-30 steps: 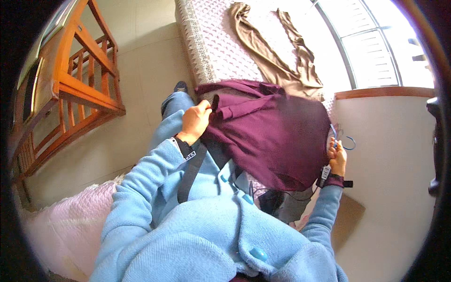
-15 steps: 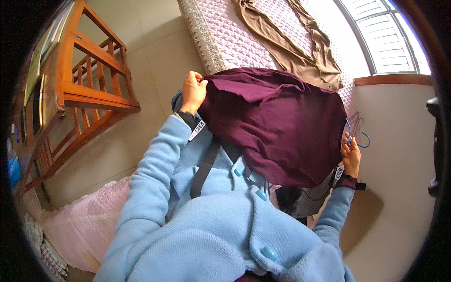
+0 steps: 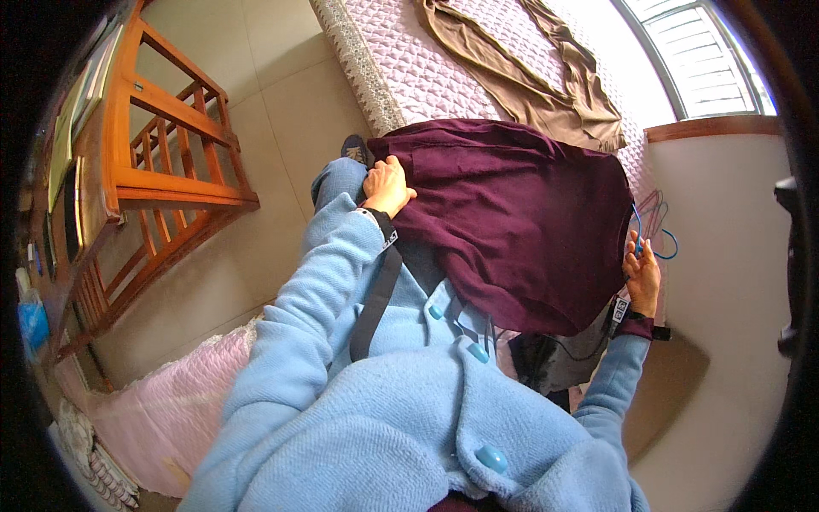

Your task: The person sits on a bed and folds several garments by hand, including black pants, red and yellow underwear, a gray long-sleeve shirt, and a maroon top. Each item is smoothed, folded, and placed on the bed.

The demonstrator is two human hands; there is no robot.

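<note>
A dark maroon knitted top [image 3: 520,222] is spread across my lap and over the near edge of the bed. At its left edge, my left hand [image 3: 389,185] is closed on the cloth with the fingers curled down. By the top's right end, my right hand [image 3: 642,279] holds a blue clothes hanger [image 3: 670,241] near its hook. Most of the hanger is hidden, apparently inside the top.
Brown trousers [image 3: 529,85] lie on a bed with a pink quilted cover [image 3: 401,51]. To the left stands a wooden chair [image 3: 179,183] beside a desk [image 3: 102,205]. Pink cloth [image 3: 171,401] lies at the lower left. A white ledge [image 3: 725,256] and window [image 3: 699,60] are on the right.
My left hand has moved right and down from the top's upper left corner, and the cloth there lies flatter. My right hand stays at the hanger.
</note>
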